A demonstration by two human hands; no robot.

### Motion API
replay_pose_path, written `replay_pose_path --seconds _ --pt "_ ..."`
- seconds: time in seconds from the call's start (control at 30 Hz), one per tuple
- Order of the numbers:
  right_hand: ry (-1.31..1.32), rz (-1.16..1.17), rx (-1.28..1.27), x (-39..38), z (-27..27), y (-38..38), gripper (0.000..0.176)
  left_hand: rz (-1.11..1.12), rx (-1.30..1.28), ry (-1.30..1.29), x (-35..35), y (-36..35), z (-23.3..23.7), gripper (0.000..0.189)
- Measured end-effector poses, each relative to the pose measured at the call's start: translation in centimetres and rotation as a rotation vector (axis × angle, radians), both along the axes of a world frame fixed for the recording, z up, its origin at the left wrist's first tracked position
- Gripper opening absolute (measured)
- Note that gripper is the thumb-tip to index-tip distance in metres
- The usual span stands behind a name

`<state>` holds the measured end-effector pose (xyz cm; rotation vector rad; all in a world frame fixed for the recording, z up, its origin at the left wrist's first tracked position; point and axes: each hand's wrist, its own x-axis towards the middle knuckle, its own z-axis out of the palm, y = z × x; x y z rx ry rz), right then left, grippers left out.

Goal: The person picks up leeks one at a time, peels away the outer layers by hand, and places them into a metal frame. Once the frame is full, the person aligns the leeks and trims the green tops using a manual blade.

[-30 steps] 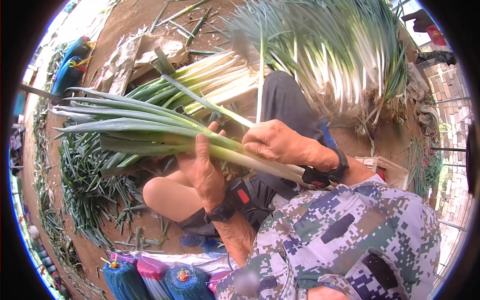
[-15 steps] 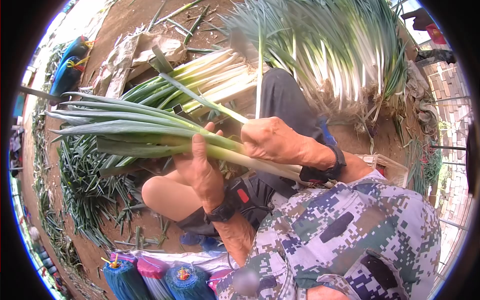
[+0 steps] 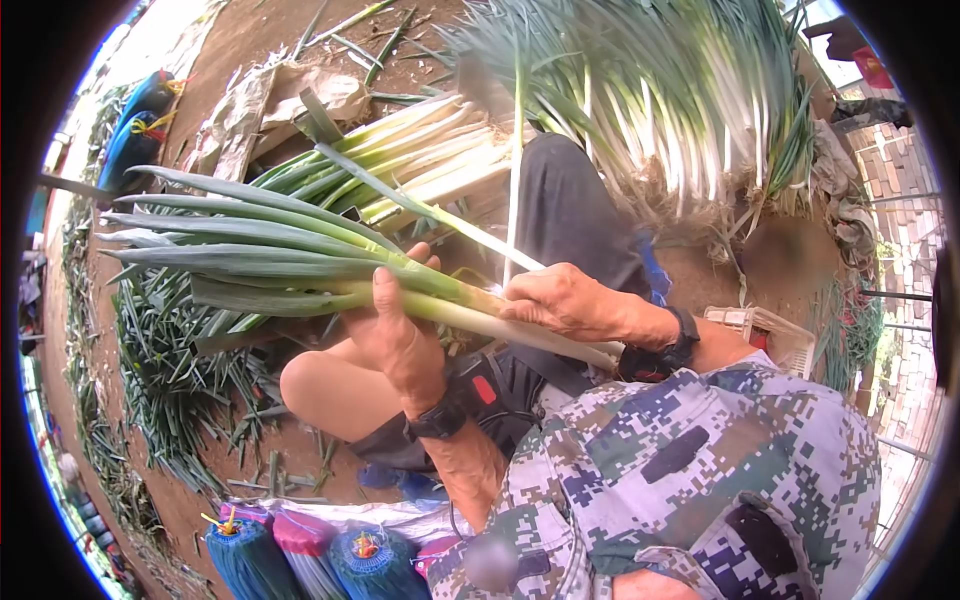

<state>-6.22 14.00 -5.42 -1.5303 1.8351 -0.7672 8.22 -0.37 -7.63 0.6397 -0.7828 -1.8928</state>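
Note:
A large green onion [image 3: 290, 262] lies across my lap, its dark green leaves fanned to the left and its pale stalk running right under my right forearm. My left hand [image 3: 400, 345] is wrapped around it from below where the leaves join the stalk, thumb up. My right hand [image 3: 565, 300] is closed at the stalk, pinching the pale end of a loose outer leaf [image 3: 440, 213] that slants up and left. The fingertips of the right hand are partly hidden. Another thin white strip [image 3: 515, 190] rises behind that hand.
Trimmed green onions [image 3: 440, 150] lie stacked ahead. A big heap of green onions [image 3: 690, 110] with roots stands at upper right. Cut leaves [image 3: 180, 390] cover the ground at left. Netted bundles [image 3: 370, 560] sit below, and a pale plastic crate [image 3: 785, 340] is at right.
My right hand has moved down and to the right along the stalk, drawing the loose leaf's pale end with it. My left hand keeps its hold, shifted slightly.

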Motion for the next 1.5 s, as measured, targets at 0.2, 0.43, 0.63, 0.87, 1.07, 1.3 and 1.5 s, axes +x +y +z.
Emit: replay_pose_path --seconds 0.2,0.43,0.63,0.87,1.07,1.3,1.5 --pt "0.189 -0.121 -0.014 1.0 -0.3 -3.2 0.05 -0.025 -0.016 -0.031 -0.3 0.4 1.5 0.046" --pt "-0.437 -0.039 0.082 0.5 -0.3 -3.0 0.04 -0.002 0.032 -0.004 0.4 0.7 1.5 0.047" --pt "-0.427 0.203 0.089 -1.0 1.0 -0.4 0.041 0.008 0.064 0.034 0.4 0.7 0.1 0.046" --pt "-0.097 -0.055 0.09 1.8 -0.6 -1.8 0.031 0.013 -0.002 -0.049 0.9 0.8 0.8 0.045" --pt "-0.203 -0.126 0.276 2.4 0.8 -4.0 0.049 -0.007 0.056 -0.003 1.4 1.5 1.5 0.042" --pt "-0.646 -0.03 0.406 1.1 1.2 -1.7 0.031 0.087 0.081 0.04 1.5 2.1 2.2 0.04" --pt "-0.753 0.079 0.215 0.3 2.7 -0.4 0.046 0.086 0.089 0.073 1.4 2.0 1.9 0.04"
